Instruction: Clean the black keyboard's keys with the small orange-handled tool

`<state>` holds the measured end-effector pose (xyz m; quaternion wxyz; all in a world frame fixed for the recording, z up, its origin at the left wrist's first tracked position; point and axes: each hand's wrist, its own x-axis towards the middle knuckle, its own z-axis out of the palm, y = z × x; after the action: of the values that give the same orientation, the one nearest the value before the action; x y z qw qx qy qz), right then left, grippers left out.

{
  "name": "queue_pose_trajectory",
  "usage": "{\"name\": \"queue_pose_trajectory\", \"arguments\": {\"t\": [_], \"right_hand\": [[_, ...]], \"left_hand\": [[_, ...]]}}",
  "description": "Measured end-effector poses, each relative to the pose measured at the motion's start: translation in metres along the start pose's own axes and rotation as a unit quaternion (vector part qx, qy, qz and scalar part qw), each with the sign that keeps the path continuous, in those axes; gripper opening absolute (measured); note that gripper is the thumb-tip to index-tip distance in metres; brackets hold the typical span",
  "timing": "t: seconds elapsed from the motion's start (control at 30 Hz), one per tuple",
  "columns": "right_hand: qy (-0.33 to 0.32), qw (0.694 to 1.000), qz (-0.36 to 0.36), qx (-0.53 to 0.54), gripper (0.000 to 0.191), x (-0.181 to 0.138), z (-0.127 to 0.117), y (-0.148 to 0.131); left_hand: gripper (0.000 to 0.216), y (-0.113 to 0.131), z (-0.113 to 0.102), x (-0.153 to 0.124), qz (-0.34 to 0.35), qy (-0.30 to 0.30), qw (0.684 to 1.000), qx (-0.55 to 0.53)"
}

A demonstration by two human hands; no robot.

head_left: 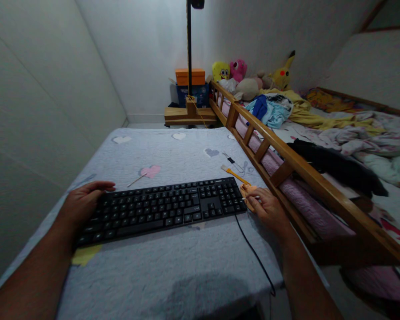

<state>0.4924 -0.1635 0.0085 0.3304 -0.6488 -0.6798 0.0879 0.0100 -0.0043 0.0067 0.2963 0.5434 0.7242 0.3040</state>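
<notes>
From the head camera, a black keyboard (166,206) lies across a table under a grey heart-print cover (173,271), with its cable (253,254) trailing off the near edge.

The left hand (83,202) lies over the keyboard's left end. Its fingers are stretched loosely along the top corner and its palm is against the edge, so it rests there rather than clasps. The right hand (268,206) sits just beside the keyboard's right end, with its fingertips bunched and pinching a small orange cloth (247,191) that touches the table cover there.

A yellow sheet (86,254) peeks out from under the near-left corner of the keyboard. Beyond the keyboard lie a cotton swab (136,180), a yellow-handled brush (235,174) and a pair of small scissors (235,163) (the last too small to be sure of). A wooden bed rail (286,155) runs along the right side, with plush toys (283,73) at the far end of the bed.

The keyboard looks light and stiff. It is probably best held at its two short ends, clear of the keys and with the cable kept slack. The cloth looks soft and limp, so a pinch anywhere on it should hold, though it will fold and drape.
</notes>
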Motion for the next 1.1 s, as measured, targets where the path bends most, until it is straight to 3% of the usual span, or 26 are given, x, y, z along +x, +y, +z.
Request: {"name": "queue_pose_trajectory", "arguments": {"t": [0.63, 1.1], "right_hand": [[-0.009, 1.0, 0.001, 0.012, 0.022, -0.012, -0.006, -0.009], [-0.024, 0.999, -0.032, 0.004, 0.021, -0.011, 0.004, -0.016]], "left_hand": [[0.045, -0.011, 0.0, 0.008, 0.012, -0.009, 1.0, 0.001], [0.042, -0.011, 0.001, 0.009, 0.019, -0.003, 1.0, 0.011]]}}
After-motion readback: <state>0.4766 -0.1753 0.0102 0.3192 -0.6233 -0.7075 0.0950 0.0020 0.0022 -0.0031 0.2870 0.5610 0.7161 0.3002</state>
